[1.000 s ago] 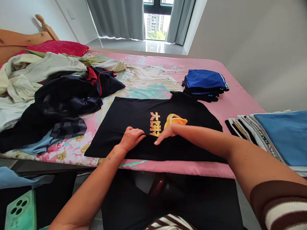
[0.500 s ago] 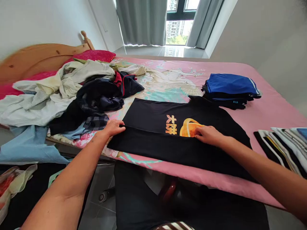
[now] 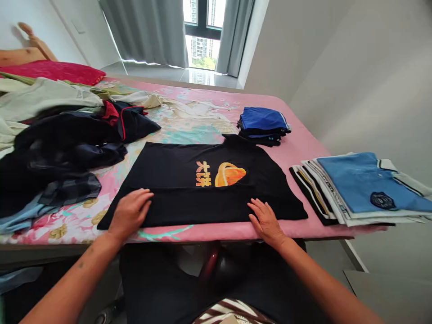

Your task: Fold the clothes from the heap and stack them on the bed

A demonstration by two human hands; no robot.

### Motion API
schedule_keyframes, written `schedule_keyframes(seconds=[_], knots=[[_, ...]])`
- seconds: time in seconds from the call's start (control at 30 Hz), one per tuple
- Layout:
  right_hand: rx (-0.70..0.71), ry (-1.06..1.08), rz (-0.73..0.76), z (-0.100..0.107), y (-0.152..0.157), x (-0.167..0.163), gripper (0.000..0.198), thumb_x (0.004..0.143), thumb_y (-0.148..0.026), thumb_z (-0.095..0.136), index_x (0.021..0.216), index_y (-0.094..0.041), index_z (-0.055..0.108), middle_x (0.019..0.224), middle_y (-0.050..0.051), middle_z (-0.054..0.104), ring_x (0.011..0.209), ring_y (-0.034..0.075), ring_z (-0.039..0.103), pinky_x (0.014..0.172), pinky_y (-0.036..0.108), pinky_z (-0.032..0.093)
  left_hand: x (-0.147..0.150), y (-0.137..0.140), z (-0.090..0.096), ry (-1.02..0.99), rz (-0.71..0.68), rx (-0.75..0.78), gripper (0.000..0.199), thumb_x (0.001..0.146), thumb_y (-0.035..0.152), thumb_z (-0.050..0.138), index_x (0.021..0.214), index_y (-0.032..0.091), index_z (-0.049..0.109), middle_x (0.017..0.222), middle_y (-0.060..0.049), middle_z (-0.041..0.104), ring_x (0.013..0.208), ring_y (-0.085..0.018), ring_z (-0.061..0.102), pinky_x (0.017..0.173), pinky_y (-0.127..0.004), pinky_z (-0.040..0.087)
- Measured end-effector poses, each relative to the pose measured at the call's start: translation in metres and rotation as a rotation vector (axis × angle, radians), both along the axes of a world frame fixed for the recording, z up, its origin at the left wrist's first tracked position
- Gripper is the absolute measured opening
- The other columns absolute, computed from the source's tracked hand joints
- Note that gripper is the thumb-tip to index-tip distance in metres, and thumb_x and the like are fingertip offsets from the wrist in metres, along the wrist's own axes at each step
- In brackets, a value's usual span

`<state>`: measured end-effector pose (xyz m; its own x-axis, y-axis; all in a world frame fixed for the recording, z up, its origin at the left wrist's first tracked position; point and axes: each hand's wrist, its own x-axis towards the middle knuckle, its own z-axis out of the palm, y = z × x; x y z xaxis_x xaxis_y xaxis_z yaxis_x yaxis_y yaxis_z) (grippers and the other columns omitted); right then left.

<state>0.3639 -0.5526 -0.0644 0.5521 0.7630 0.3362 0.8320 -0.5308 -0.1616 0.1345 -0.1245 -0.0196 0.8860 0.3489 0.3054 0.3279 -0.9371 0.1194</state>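
Note:
A black T-shirt (image 3: 175,164) with an orange print lies on the bed, its near side folded inward in a long strip below the print. My left hand (image 3: 132,211) rests on the folded strip near the hem end, fingers extended and somewhat bent. Flat on the strip further right, toward the sleeve, lies my right hand (image 3: 266,220) with its fingers spread. Neither hand grips the cloth. The collar end points to the right, and part of the orange print is covered by the fold.
Loose clothes (image 3: 67,135) are heaped on the left of the bed. A small stack of folded blue and black clothes (image 3: 265,120) sits beyond the collar. Folded shirts (image 3: 357,180) are piled at the right. The bed's edge (image 3: 216,234) runs just before me.
My right hand has let go of the fold edge by the print and moved nearer the bed's edge. The left hand has opened and shifted nearer too. The view has turned right.

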Motion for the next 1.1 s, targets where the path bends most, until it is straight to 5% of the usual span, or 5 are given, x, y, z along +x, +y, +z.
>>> schedule_keyframes(seconds=[0.3,0.5,0.67,0.9,1.1], knots=[[-0.002,-0.031,-0.595,-0.002,-0.093,0.051,0.042,0.092,-0.031,0.035,0.127,-0.015,0.052,0.136,0.014,0.049,0.128,0.032,0.042,0.103,0.069,0.019,-0.012,-0.034,-0.031,0.113,0.028,0.018,0.05,0.087,0.041,0.039,0.131,0.021,0.051,0.145,-0.011,0.041,0.137,-0.03,0.032,0.11,-0.06,0.017],[0.348,0.054,-0.11,0.027,-0.042,0.017,0.025,0.091,-0.022,0.042,0.105,-0.02,0.062,0.116,0.009,0.062,0.118,0.021,0.05,0.103,0.043,0.041,0.073,-0.138,0.011,0.015,-0.397,-0.128,0.04,0.093,0.034,0.036,0.128,0.022,0.053,0.142,-0.007,0.046,0.136,-0.02,0.035,0.111,-0.044,0.03],[0.374,0.098,0.062,0.025,-0.023,0.028,0.018,0.087,-0.016,0.048,0.094,-0.022,0.063,0.099,0.005,0.065,0.103,0.019,0.057,0.097,0.04,0.047,0.147,-0.228,0.023,0.133,-0.731,-0.171,0.04,0.093,0.025,0.037,0.131,0.027,0.049,0.144,-0.004,0.044,0.137,-0.019,0.033,0.113,-0.047,0.026],[0.375,0.05,-0.147,-0.001,-0.052,0.064,0.022,0.084,-0.014,0.05,0.102,-0.02,0.061,0.107,0.007,0.061,0.107,0.021,0.053,0.105,0.048,0.036,0.224,-0.245,0.015,0.064,-0.504,-0.162,0.058,0.082,0.02,0.056,0.138,0.02,0.042,0.148,-0.013,0.035,0.137,-0.028,0.032,0.11,-0.048,0.029],[0.408,0.069,-0.137,0.001,-0.05,0.061,0.025,0.085,-0.013,0.048,0.105,-0.02,0.061,0.111,0.007,0.061,0.111,0.021,0.053,0.107,0.048,0.034,0.283,-0.24,0.016,0.008,-0.153,-0.624,0.038,0.079,0.021,0.057,0.116,0.021,0.06,0.124,-0.011,0.06,0.123,-0.028,0.048,0.105,-0.044,0.036]])
